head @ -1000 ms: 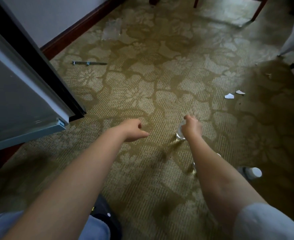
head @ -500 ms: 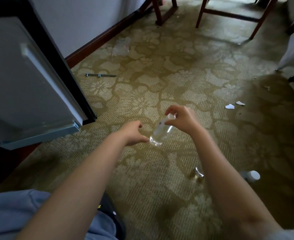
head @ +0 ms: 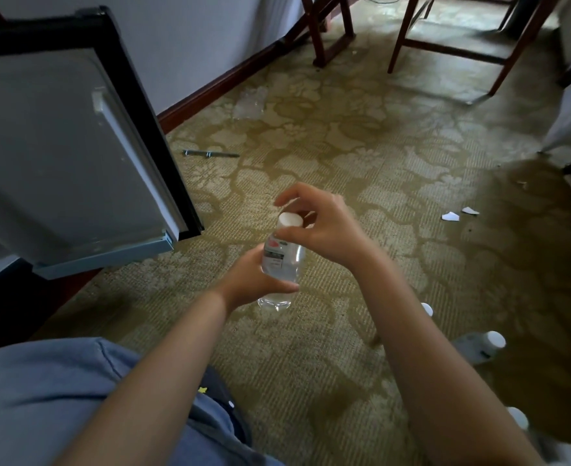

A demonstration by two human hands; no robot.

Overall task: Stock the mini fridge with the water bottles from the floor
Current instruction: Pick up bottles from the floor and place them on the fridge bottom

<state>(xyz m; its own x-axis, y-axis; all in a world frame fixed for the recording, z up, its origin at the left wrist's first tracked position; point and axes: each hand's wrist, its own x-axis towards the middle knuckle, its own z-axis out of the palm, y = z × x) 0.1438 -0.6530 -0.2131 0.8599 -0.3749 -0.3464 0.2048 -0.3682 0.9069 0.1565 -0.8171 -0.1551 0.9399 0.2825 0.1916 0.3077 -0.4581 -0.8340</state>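
A clear water bottle (head: 282, 260) with a white cap is held upright above the carpet in the middle of the view. My left hand (head: 253, 282) grips its lower body from the left. My right hand (head: 321, 227) pinches the neck just under the cap. The mini fridge door (head: 75, 156) stands open at the left; the fridge's inside is out of view. More bottles stand on the floor at the right: one white cap (head: 427, 309) peeks out behind my right forearm, another bottle (head: 485, 346) stands further right, and a third cap (head: 517, 418) shows near the bottom right.
Patterned green carpet (head: 344, 156) covers the floor. A thin metal rod (head: 210, 153) and a clear plastic piece (head: 250, 104) lie near the baseboard. Wooden chair legs (head: 445, 48) stand at the back. Paper scraps (head: 450, 215) lie at the right.
My right hand lifted the bottle off the floor and brought it upright toward me. My left hand, empty before, now grips the bottle's lower body. The view has tilted up.
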